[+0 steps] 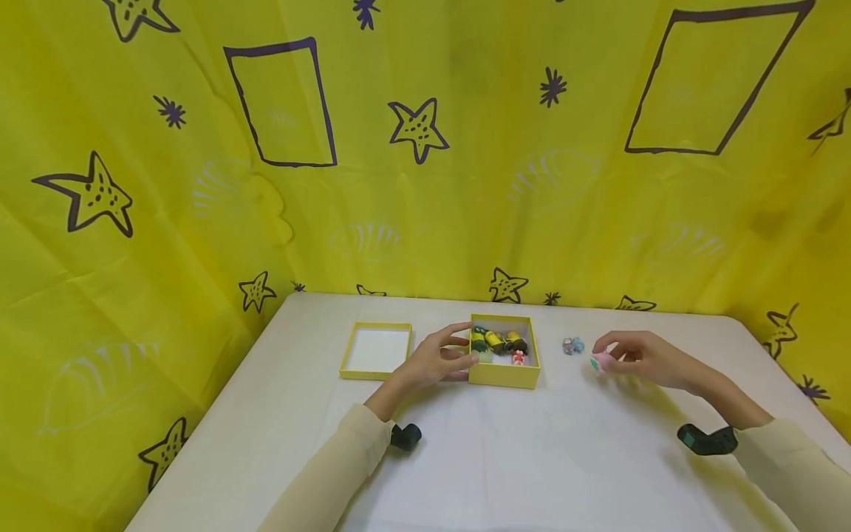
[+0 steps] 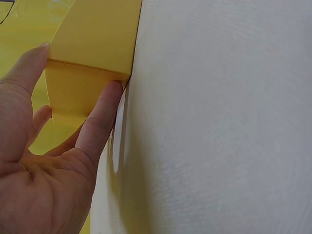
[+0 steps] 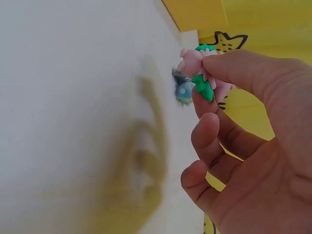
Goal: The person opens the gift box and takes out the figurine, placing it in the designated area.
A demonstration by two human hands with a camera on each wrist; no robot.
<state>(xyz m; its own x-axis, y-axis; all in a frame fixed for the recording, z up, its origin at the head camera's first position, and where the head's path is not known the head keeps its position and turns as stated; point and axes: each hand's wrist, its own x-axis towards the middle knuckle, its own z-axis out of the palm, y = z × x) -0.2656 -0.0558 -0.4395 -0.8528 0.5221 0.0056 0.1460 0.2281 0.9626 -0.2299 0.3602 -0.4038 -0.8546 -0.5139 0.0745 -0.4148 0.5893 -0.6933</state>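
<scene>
My left hand (image 1: 432,360) touches the left side of the yellow box (image 1: 504,375), its fingers fairly straight against the wall, as the left wrist view shows on the box (image 2: 90,68). Inside the box lie several small figures with yellow and green parts (image 1: 495,340) and a red and white one (image 1: 518,357). To the right of the box, my right hand (image 1: 648,358) pinches a pink figure with green parts (image 1: 601,361) between thumb and index finger. The right wrist view shows that pink figure (image 3: 192,63) held above the table.
A yellow-rimmed lid (image 1: 377,350) with a white inside lies left of the box. Small grey and blue figures (image 1: 573,346) rest between the box and my right hand. A yellow patterned curtain (image 1: 465,207) stands behind the white table (image 1: 532,458).
</scene>
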